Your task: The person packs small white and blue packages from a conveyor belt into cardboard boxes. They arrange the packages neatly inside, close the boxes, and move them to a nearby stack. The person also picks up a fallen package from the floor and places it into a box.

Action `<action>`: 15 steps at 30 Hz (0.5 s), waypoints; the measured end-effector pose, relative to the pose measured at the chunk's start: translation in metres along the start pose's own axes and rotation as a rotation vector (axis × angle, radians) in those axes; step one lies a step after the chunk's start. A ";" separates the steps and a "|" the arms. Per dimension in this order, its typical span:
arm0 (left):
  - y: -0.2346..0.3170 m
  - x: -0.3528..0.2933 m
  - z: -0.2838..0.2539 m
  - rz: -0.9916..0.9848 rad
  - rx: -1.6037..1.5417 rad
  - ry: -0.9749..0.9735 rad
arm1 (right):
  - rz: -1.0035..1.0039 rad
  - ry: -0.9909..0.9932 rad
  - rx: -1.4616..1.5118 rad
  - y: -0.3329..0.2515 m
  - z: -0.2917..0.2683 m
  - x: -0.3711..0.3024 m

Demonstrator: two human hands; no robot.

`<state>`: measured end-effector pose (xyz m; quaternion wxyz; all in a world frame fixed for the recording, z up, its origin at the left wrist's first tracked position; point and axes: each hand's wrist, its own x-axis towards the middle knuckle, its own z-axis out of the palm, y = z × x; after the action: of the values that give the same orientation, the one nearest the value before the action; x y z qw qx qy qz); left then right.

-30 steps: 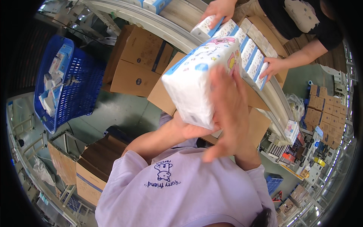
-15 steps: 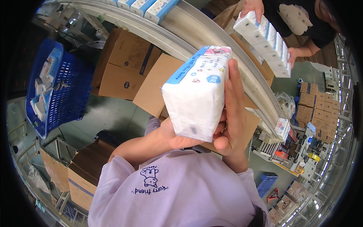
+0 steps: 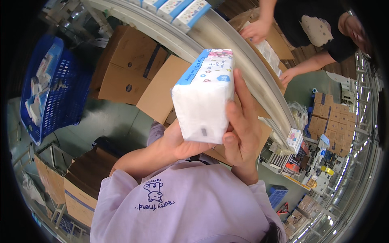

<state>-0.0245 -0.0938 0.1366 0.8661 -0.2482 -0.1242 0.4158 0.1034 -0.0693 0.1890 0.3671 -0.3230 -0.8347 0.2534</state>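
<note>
The left hand [image 3: 180, 143] cups a white-and-blue wrapped pack [image 3: 202, 107] from below while the right hand [image 3: 243, 139], fingers extended, presses its right side, holding it in front of the lilac shirt [image 3: 198, 202].

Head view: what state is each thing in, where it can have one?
Wrapped pack: held up, closed on the visible sides.
Left grip: supporting the wrapped pack from below.
Right grip: against the wrapped pack's right side.
Blue basket: holds several small packs.
Co-worker's carton: open, white packaging inside.
Conveyor: row of packs toward upper left; running or stopped, cannot tell.
</note>
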 end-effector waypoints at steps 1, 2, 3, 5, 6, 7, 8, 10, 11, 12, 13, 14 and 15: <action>0.006 -0.002 -0.008 0.019 0.046 -0.047 | 0.012 -0.060 -0.020 -0.003 0.000 0.002; 0.015 -0.006 -0.014 0.051 0.106 -0.089 | 0.014 -0.098 -0.010 -0.003 0.005 0.000; 0.031 -0.013 -0.015 0.136 0.131 -0.041 | 0.032 -0.125 -0.012 -0.005 0.008 -0.001; 0.091 -0.042 0.006 0.289 0.133 -0.076 | 0.063 -0.140 0.025 -0.002 0.018 -0.011; 0.128 -0.056 0.035 0.296 -0.157 -0.222 | 0.127 -0.136 0.027 -0.005 0.019 -0.017; 0.165 -0.077 0.050 0.546 0.049 -0.369 | 0.171 -0.147 0.029 -0.005 0.021 -0.024; 0.199 -0.100 0.068 0.824 0.206 -0.487 | 0.204 -0.165 0.036 -0.004 0.022 -0.031; 0.236 -0.132 0.061 1.104 0.399 -0.353 | 0.283 -0.175 0.047 -0.005 0.022 -0.041; 0.246 -0.133 0.038 1.166 0.490 -0.064 | 0.323 -0.153 0.051 -0.004 0.025 -0.045; 0.251 -0.125 0.006 0.989 0.627 -0.027 | 0.355 -0.140 0.039 -0.002 0.025 -0.050; 0.233 -0.097 -0.017 0.931 0.791 0.283 | 0.412 -0.131 0.008 -0.001 0.023 -0.055; 0.212 -0.072 -0.037 0.816 0.937 0.568 | 0.472 -0.116 0.016 0.001 0.021 -0.060; 0.189 -0.052 -0.050 0.756 1.061 0.635 | 0.540 -0.095 0.010 0.004 0.018 -0.066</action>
<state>-0.1599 -0.0508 -0.0071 0.6614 0.0710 0.4460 0.5989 0.1254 -0.1178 0.1463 0.2483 -0.5199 -0.7332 0.3613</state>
